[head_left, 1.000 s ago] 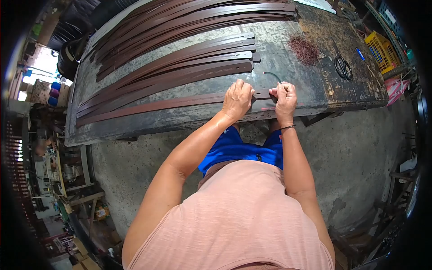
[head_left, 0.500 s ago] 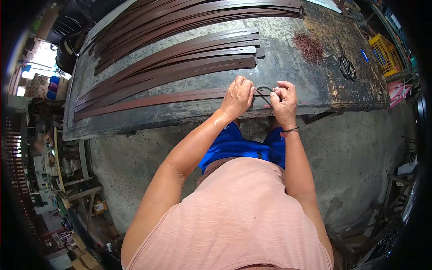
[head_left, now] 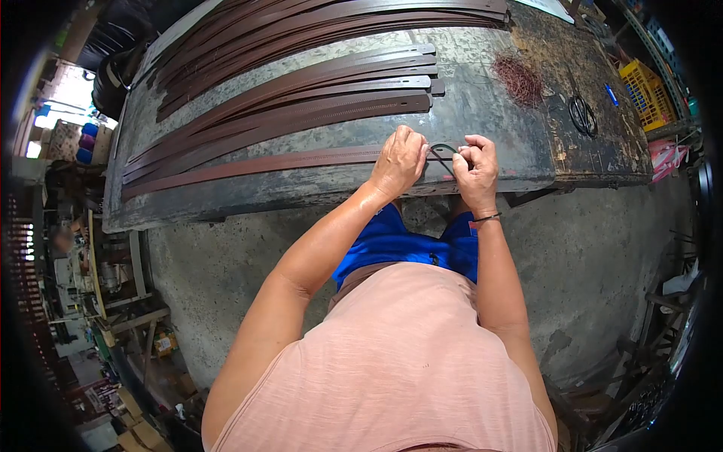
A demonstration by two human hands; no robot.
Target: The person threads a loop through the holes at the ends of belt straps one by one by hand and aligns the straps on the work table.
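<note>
My left hand (head_left: 403, 156) is closed around the right end of a single brown leather strap (head_left: 263, 170), which lies along the table's near edge. Just to the right, my right hand (head_left: 476, 166) has its fingers curled and pinched on a thin dark loop (head_left: 443, 147). That loop spans the gap between both hands, and its kind is too small to make out. My fingers hide the strap's tip. Beyond my hands lies a group of brown straps (head_left: 301, 105) with slotted ends, some showing a stitched line.
More brown straps (head_left: 331, 34) lie at the back of the worn table (head_left: 482, 113). To the right are a tangle of reddish thread (head_left: 517, 79), black-handled scissors (head_left: 582, 114) and a blue pen (head_left: 611, 93). A yellow crate (head_left: 646, 94) stands past the table's right end.
My hands keep almost the same place and grip. The dark loop between them looks slightly fuller, and the view has shifted very slightly.
</note>
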